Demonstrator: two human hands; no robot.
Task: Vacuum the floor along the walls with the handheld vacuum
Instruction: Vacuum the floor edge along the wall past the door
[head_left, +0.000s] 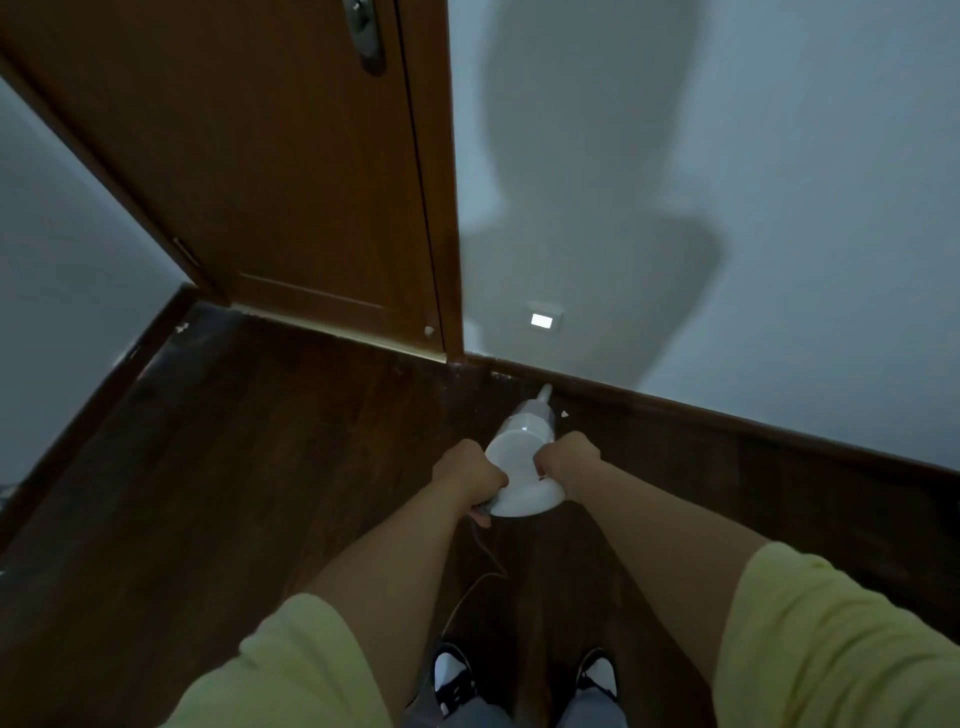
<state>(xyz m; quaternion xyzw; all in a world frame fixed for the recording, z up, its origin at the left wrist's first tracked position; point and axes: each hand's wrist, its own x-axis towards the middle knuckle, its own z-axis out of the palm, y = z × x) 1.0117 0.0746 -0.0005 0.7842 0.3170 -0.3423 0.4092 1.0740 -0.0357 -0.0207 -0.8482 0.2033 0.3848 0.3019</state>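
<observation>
Nearest the camera, two black-and-white shoes (454, 675) stand on the dark wooden floor (234, 493), with yellow-green sleeves (831, 649) at either side of the view. A thin cord (480, 582) trails over the boards between the forearms. Farther out, the left hand (470, 475) and the right hand (569, 462) hold the white handheld vacuum (522, 462) from either side, fingers of both curled round its rear body; the left hand sits by the point where the cord leaves. The vacuum points down and away, its narrow nozzle (544, 392) reaching the floor just beside the dark skirting board (727, 415) of the pale wall (779, 208). A small white scrap (564, 414) lies on the floor just right of the nozzle. Beyond, a lit rectangular plate (543, 319) sits low on the wall. To the left stands a brown wooden door (311, 182) in its frame, a metal handle plate (366, 31) at the top. Pale specks lie in the far left corner (182, 328).
</observation>
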